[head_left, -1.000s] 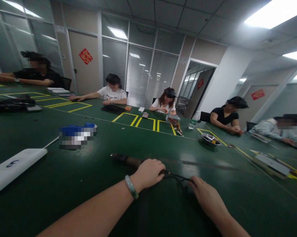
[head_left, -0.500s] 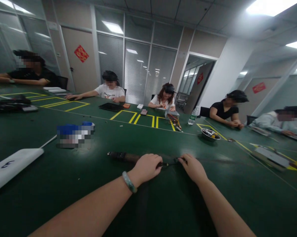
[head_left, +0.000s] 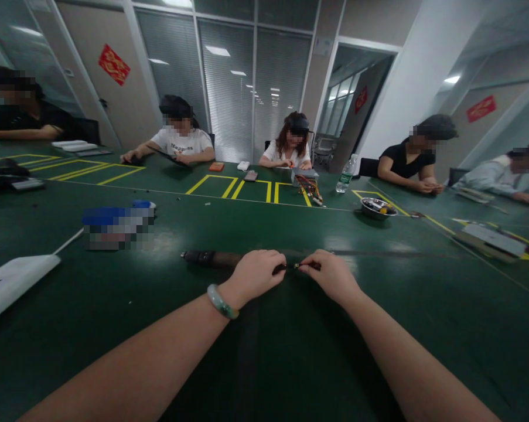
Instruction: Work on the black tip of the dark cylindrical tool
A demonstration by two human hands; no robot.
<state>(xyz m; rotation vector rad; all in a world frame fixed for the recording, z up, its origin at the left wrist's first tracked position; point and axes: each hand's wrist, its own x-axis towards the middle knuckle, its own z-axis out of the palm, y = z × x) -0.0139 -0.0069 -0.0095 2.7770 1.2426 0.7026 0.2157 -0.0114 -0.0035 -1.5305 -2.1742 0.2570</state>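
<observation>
My left hand is closed around a small black piece, which shows at its fingertips. Facing it, my right hand pinches another small dark piece. A tiny brass-coloured tip shows between the hands; whether it joins the two pieces I cannot tell. Just behind my left hand a dark, rod-like object with a ribbed end and a silvery tip lies on the green table. My left hand hides part of it.
A white block with a cable and a blurred blue-and-white item lie left. Beyond are a metal bowl of small parts, a water bottle and a grey box with coloured wires. Several people sit around the table.
My hands have come closer together, narrowing the gap between the small pieces. Across the table, a person in a white shirt has lifted a flat black object. My view has tipped downward.
</observation>
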